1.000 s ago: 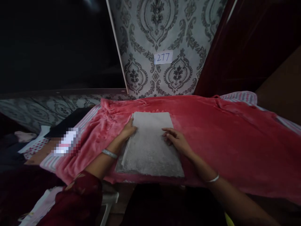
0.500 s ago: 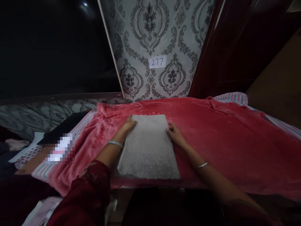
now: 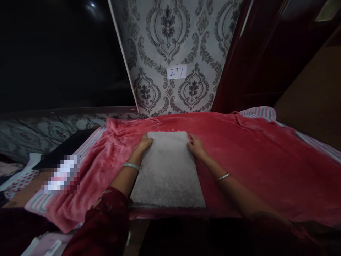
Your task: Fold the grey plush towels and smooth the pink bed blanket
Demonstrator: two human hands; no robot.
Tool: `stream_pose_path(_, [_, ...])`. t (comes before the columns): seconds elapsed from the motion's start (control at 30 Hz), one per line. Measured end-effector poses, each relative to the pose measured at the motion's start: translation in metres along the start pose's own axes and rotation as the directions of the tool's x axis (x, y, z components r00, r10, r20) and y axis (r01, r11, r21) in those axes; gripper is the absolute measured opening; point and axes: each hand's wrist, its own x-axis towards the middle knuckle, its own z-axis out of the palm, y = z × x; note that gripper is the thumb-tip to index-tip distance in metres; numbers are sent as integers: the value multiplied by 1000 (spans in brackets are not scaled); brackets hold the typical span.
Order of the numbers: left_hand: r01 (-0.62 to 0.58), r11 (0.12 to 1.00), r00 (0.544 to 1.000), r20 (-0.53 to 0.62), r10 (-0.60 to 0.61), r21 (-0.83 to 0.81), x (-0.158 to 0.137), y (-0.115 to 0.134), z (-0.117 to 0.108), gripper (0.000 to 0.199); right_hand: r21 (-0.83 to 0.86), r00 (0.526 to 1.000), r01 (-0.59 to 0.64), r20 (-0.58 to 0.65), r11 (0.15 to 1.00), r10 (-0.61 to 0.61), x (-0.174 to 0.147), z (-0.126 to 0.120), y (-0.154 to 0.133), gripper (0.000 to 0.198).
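Observation:
A folded grey cloth, plush-looking and roughly rectangular, lies flat on a red fleece blanket. My left hand grips its far left edge, thumb on top and the other fingers mostly hidden underneath. At the far right edge, my right hand pinches the cloth near the corner, with fingertips partly out of sight. Each wrist wears a silver bangle.
The blanket covers a surface against a patterned wall bearing a paper marked 277. A dark television stands at the left and a dark red door or cabinet at the right. Clothes lie at the lower left.
My right hand has shifted slightly up towards the cloth's far right corner and closed on its edge. The left hand stays at the left edge. The view has moved a little.

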Motion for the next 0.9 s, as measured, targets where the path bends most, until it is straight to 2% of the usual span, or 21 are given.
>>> stream_pose_path(0.07, [-3, 997, 1000, 8, 2, 75, -7, 1, -4, 77, -127, 998, 66, 26, 990, -63, 5, -5, -18, 63])
stream_pose_path(0.13, [-40, 968, 999, 20, 37, 247, -20, 0, -7, 75, -223, 989, 129, 98, 966, -109, 7, -5, -40, 64])
stream_pose_path(0.2, [-91, 891, 996, 43, 80, 446, -36, -4, -9, 72, -289, 971, 194, 194, 938, -141, 4, -2, -56, 66])
stream_pose_path(0.27, [-124, 821, 992, 60, 109, 557, -49, -10, -8, 67, -316, 947, 230, 290, 920, -137, 0, 3, -64, 66])
stream_pose_path(0.33, [-133, 802, 991, 68, 115, 583, -57, -14, -7, 65, -325, 932, 235, 343, 916, -118, -4, 7, -64, 65])
stream_pose_path(0.43, [-117, 830, 993, 64, 98, 545, -56, -16, -6, 64, -328, 933, 244, 336, 913, -129, -5, 9, -58, 66])
stream_pose_path(0.57, [-123, 907, 992, 36, 119, 403, -50, -16, -13, 65, -337, 934, 255, 327, 906, -142, -5, 9, -53, 67])
stream_pose_path(0.63, [-137, 932, 991, 40, 131, 334, -57, -18, -19, 68, -347, 934, 265, 324, 900, -150, -4, 8, -51, 66])
stream_pose_path(0.77, [-124, 919, 987, 139, 76, 374, -97, -22, -35, 82, -342, 926, 287, 338, 895, -168, -2, 8, -46, 64])
stream_pose_path(0.9, [-141, 829, 983, 174, 53, 542, -147, -21, -46, 83, -336, 919, 307, 348, 890, -185, -6, 5, -45, 64])
